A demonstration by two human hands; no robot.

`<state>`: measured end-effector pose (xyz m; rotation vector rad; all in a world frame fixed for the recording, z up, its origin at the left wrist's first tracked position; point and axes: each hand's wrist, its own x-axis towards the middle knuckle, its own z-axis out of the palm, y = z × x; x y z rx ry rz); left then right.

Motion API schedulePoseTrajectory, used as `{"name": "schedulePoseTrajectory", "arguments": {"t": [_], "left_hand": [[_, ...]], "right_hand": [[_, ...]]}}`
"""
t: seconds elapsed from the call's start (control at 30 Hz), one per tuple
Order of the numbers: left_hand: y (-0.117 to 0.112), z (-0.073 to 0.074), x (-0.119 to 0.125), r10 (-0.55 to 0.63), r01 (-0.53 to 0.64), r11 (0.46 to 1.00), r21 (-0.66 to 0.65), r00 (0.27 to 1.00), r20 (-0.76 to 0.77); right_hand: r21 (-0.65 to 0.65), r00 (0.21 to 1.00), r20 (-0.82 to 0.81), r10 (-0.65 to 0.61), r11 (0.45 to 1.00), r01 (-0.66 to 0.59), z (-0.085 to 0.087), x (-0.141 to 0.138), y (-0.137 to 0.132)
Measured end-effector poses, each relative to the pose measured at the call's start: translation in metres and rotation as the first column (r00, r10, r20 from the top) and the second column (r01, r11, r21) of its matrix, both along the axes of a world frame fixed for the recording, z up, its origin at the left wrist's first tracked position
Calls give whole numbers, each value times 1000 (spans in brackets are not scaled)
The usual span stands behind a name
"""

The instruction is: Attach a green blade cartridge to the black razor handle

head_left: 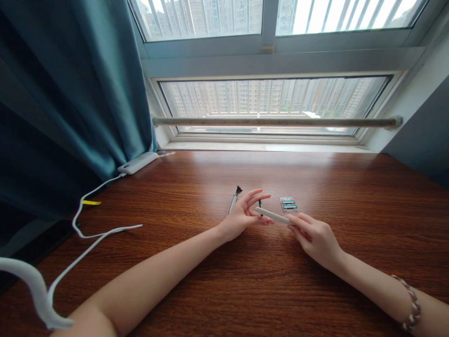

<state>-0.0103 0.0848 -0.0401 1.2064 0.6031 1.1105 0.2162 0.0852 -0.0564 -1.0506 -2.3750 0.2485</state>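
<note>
My right hand (315, 238) pinches one end of a slim white stick-shaped handle (272, 216) and holds it just above the wooden desk (224, 281). My left hand (245, 213) meets the handle's other end with its fingertips, fingers partly spread, and a small dark part (260, 203) shows at that tip. Behind my left hand a thin grey brush with a dark tip (234, 198) lies on the desk. A small clear pack with green-striped cartridges (288, 204) lies just beyond the handle.
A white power bank (137, 162) sits at the desk's back left, its white cable (94, 234) trailing toward me. A teal curtain (66, 103) hangs at the left. A window with a horizontal rail (277, 122) runs along the far edge.
</note>
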Motion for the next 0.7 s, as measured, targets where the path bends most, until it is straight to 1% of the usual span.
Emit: {"name": "schedulePoseTrajectory", "arguments": {"t": [0.13,0.33,0.47,0.57,0.63,0.7], "left_hand": [[-1,0,0,0,0,1000,17,999,-47],[-3,0,0,-1,6,998,61,997,-80],[-2,-3,1,34,-29,998,49,995,-95],[-2,-4,0,63,-59,998,30,985,-161],[-2,-3,0,63,-59,998,28,975,-211],[-3,-1,0,50,-45,999,28,973,-226]], "right_hand": [[-20,1000,16,11,1000,-11,2,-1,-1],[-24,1000,-16,6,1000,-6,3,-2,-1],[-40,1000,-6,10,999,-11,4,-2,-1],[-38,1000,-5,10,999,-11,3,-1,-1],[-27,1000,-23,2,1000,-2,2,-1,-1],[-12,998,-56,-13,1000,12,2,-1,-1]]}}
